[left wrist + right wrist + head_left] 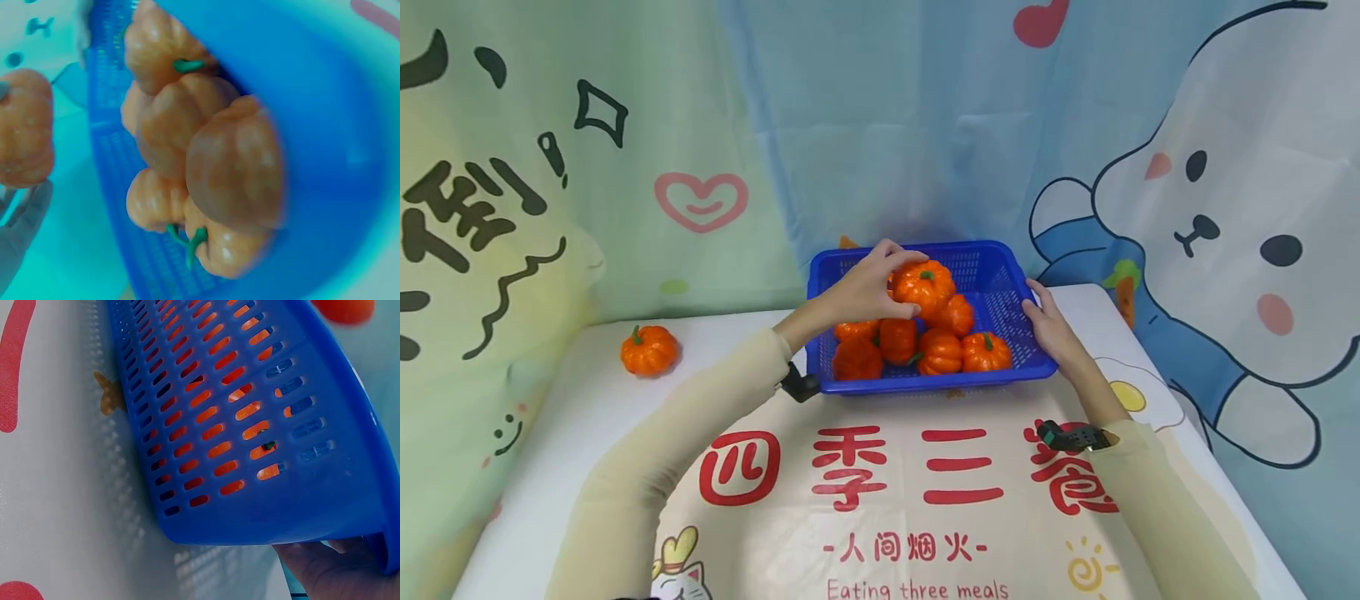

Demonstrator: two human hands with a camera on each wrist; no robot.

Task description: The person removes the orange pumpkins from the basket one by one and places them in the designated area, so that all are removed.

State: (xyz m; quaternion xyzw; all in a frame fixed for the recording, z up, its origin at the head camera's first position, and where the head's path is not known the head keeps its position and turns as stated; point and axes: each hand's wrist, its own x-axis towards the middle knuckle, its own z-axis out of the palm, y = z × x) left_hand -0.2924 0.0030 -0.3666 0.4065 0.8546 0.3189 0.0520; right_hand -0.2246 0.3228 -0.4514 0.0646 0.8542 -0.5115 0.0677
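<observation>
Head view: the left hand grips an orange pumpkin above the blue basket. The right hand holds the basket's right end; a loose pumpkin lies left of the basket.

A: What finish shows on the pumpkin in your left hand?

B: Glossy and ribbed, with bright highlights; you see what looks like moulded plastic. The loose pumpkin, near the far left corner of your table, has the same shine.

A: And the basket by the table's far edge?

B: Smooth plastic, glossy along the rim, its walls pierced by slots.

A: The coverings around you?

B: Toward the near edge, your printed mat appears smooth and nearly matt. Beyond the far edge, the curtain is printed cloth, lightly creased, with a faint sheen. Your left sleeve is matt, wrinkled cloth.
</observation>
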